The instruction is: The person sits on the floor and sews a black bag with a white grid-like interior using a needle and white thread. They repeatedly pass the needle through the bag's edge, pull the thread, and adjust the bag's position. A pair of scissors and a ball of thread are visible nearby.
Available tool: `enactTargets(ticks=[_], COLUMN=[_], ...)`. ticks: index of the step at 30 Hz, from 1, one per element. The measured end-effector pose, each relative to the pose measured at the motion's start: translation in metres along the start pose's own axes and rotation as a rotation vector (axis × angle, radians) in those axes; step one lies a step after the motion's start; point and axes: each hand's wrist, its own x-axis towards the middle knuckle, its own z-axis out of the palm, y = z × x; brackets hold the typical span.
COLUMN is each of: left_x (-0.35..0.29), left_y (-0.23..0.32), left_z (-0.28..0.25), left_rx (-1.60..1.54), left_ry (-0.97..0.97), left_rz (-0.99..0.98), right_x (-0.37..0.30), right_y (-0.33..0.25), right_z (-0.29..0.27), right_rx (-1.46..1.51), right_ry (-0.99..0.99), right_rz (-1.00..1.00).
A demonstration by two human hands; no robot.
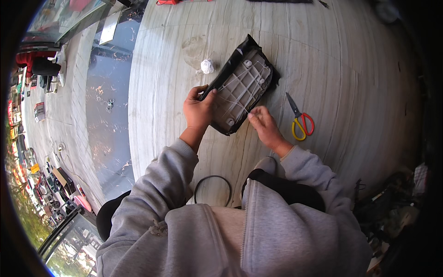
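A long black-covered pad (pixel 239 87), possibly a seat cushion, is tilted in front of me with its pale ribbed plastic underside showing. White string (pixel 241 102) criss-crosses that underside, and the black cover wraps over the rim. My left hand (pixel 198 108) is closed on the pad's left edge, thumb on the near face. Between thumb and fingers, my right hand (pixel 267 128) pinches the string at the pad's lower right edge. A ball of white string (pixel 207 66) lies on the floor left of the pad. Scissors (pixel 301 121) with one yellow and one red handle lie to the right.
A black hoop-shaped cord or band (pixel 213 177) lies on the streaked tile floor (pixel 170 83) near my feet. Dark glossy flooring (pixel 109 92) runs along the left. Dark clutter (pixel 392 217) fills the lower right. Red and black items sit at the top edge.
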Motion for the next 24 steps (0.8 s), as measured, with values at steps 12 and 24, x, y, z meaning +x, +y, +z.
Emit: enactTargets(ticks=[12, 24], left_x=[0.0, -0.013], left_y=[0.015, 0.035], left_z=[0.003, 0.01], left_rx=[-0.184, -0.053], left_ry=[0.008, -0.039], left_rz=[-0.001, 0.104], right_x=[0.056, 0.059], right_y=[-0.061, -0.08], right_z=[0.01, 0.012], right_rx=[-0.159, -0.336], right_ry=[0.083, 0.189], right_rz=[-0.09, -0.141])
